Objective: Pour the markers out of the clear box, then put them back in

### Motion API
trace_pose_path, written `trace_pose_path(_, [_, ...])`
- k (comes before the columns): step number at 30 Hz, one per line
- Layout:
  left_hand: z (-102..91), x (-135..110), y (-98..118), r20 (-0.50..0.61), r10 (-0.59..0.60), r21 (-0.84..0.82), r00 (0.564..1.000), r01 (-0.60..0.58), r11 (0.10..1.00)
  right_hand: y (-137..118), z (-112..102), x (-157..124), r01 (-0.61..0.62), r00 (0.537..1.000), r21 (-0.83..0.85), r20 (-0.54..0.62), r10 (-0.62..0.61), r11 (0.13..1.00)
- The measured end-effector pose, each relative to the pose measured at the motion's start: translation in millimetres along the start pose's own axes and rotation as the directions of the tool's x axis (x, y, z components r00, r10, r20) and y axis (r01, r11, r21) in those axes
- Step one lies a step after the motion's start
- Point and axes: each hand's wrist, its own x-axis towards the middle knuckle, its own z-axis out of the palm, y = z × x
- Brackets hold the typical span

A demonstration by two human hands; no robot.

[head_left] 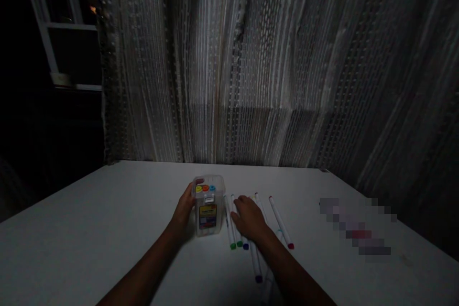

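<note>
My left hand (184, 206) grips the left side of a clear plastic marker box (208, 206), its fingers reaching onto the lid. Coloured marker tops show through the lid, and a printed label covers the front. My right hand (249, 218) lies flat and open over several loose white markers, touching them and hiding their middles. A green-tipped marker (229, 222) lies between the box and my right hand. A red-tipped marker (280, 222) lies to the right of that hand, and a purple-tipped marker (255, 260) lies below it.
Everything rests on a white table (107, 210), whose far edge meets a hanging sheer curtain (215, 67). A pixelated, unreadable patch (355, 227) lies on the table at the right. A dark window frame (68, 28) stands at the upper left.
</note>
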Motion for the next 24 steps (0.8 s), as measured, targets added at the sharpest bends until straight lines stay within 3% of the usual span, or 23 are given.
trace_pose_path(3, [-2.9, 0.1, -1.6, 0.085, 0.003, 0.049, 0.996, -0.007, 0.999, 0.3, 0.2, -0.4, -0.015, 1.0, -0.014, -0.011, 0.015, 1.0])
trace_pose_path(10, [-3.0, -0.4, -2.1, 0.072, -0.021, 0.084, 0.997, 0.015, 0.996, -6.3, 2.8, 0.2, 0.041, 0.996, 0.023, -0.082, -0.039, 0.999])
trace_pose_path(14, [-3.7, 1.0, -1.7, 0.047, -0.037, 0.096, 0.998, 0.032, 0.995, -15.4, 2.8, -1.0, 0.062, 0.998, -0.035, -0.025, -0.063, 0.997])
trace_pose_path(24, [-1.6, -0.4, 1.3, 0.065, -0.033, 0.096, 0.997, 0.026, 0.995, -29.9, -5.2, -6.0, -0.029, 0.997, -0.106, 0.064, 0.036, 0.994])
